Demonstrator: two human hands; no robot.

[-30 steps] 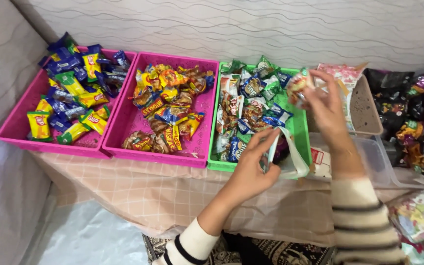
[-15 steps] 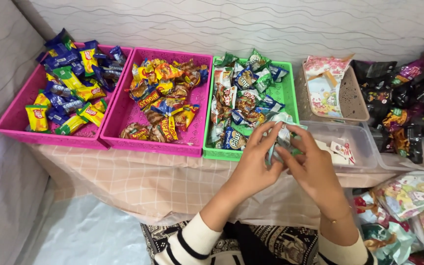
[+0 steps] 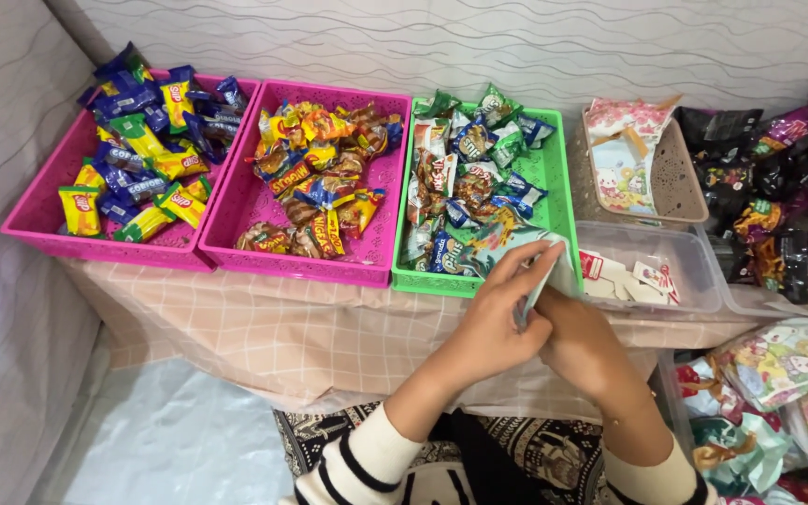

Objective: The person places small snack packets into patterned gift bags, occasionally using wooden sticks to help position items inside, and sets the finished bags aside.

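My left hand [image 3: 497, 323] and my right hand [image 3: 584, 346] are pressed together at the front edge of the table, both gripping a thin pale green packet [image 3: 546, 271]. The packet sticks up between the fingers, just in front of the green basket [image 3: 561, 192] of mixed snack packets. My right hand is partly hidden behind the left. Both sleeves are cream with dark stripes.
Two pink baskets [image 3: 44, 201] [image 3: 387, 201] of wrapped sweets stand at the left. A beige basket [image 3: 680, 178] with pink packets and a clear tub [image 3: 694, 266] of small cards sit to the right. Dark snack bags [image 3: 778, 206] and colourful pouches [image 3: 778, 365] fill the far right.
My right hand came down from the beige basket and joined my left hand at the table's front edge. Both hands now close on the pale green packet.
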